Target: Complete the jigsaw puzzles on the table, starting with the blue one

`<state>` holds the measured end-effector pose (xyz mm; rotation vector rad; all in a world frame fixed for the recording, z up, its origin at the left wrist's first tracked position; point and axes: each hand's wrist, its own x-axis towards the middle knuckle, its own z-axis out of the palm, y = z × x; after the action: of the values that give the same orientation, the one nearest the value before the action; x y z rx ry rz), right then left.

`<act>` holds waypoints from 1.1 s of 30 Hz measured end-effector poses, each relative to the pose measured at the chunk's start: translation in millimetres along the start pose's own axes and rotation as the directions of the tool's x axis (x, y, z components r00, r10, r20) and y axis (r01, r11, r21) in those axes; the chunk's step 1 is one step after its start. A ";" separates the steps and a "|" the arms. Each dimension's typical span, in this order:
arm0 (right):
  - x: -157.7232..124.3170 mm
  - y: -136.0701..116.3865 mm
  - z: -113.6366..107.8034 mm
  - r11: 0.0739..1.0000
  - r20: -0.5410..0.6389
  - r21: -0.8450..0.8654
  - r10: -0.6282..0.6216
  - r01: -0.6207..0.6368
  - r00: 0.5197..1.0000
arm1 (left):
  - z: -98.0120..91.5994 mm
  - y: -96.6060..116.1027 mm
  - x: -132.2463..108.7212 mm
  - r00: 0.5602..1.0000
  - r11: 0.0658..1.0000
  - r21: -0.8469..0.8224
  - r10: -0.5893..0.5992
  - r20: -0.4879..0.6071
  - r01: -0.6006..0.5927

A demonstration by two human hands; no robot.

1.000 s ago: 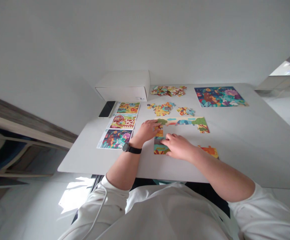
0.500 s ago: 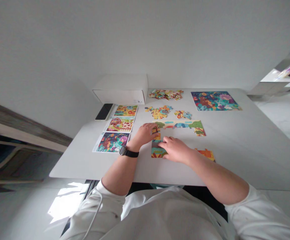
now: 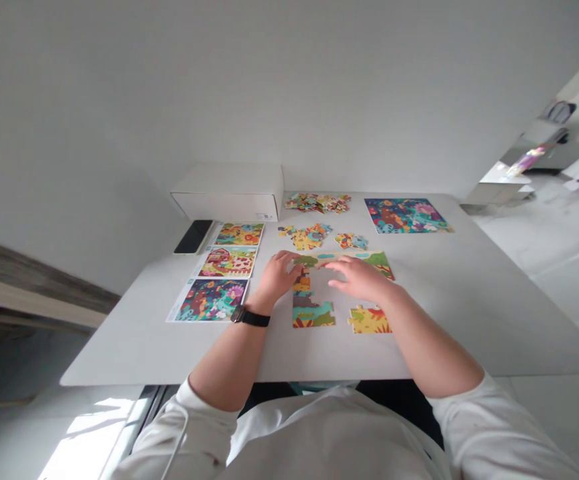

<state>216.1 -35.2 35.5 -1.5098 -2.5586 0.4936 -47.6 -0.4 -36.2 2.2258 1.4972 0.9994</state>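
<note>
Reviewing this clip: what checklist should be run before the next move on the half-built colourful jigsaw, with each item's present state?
1. The left hand rests on the left end of the half-built colourful cardboard jigsaw: ok.
2. The right hand lies open on the jigsaw's top strip: ok.
3. Joints under both hands fully seated: cannot tell.
4. The loose yellow-and-orange piece cluster lies apart from the jigsaw, near the right hand: ok.
5. The small piles of loose pieces lie beyond the strip, uncovered: ok.
</note>
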 end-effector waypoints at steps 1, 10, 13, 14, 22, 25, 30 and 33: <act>3.1 9.8 -3.2 1.000 -0.026 0.001 0.021 -0.021 0.999 | -0.1 0.5 0.8 0.999 0.999 -0.023 -0.039 -0.012 0.038; 59.0 78.2 -21.8 0.959 -0.050 -0.204 0.188 -0.195 0.981 | 1.9 -3.8 12.1 0.940 0.935 -0.124 -0.340 -0.037 0.334; 83.1 81.1 -18.3 0.953 -0.083 -0.229 0.186 -0.200 0.979 | 3.3 -8.3 15.5 0.921 0.915 -0.149 -0.386 -0.048 0.376; 91.5 79.2 -15.3 0.958 -0.094 -0.223 0.161 -0.178 0.983 | 3.4 -9.0 16.2 0.917 0.910 -0.149 -0.396 -0.044 0.386; 156.3 48.1 18.7 0.977 -0.086 -0.212 -0.017 -0.002 0.996 | -0.7 -1.8 17.4 0.906 0.898 -0.121 -0.424 0.021 0.423; 167.3 49.9 19.6 0.972 -0.051 -0.234 0.012 -0.024 0.999 | -0.9 -1.3 17.0 0.901 0.891 -0.134 -0.433 0.040 0.434; 168.9 82.0 9.6 0.971 -0.030 -0.231 0.053 -0.059 0.998 | 1.0 -2.6 14.8 0.897 0.893 -0.091 -0.435 0.076 0.441; 166.2 111.8 3.9 0.966 -0.008 -0.243 0.089 -0.088 0.996 | 2.0 -2.8 13.8 0.901 0.897 -0.087 -0.426 0.086 0.433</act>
<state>226.0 158.3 -15.2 -1.7074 -2.6433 0.1950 -45.1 13.4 -33.9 1.7244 1.7570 0.8307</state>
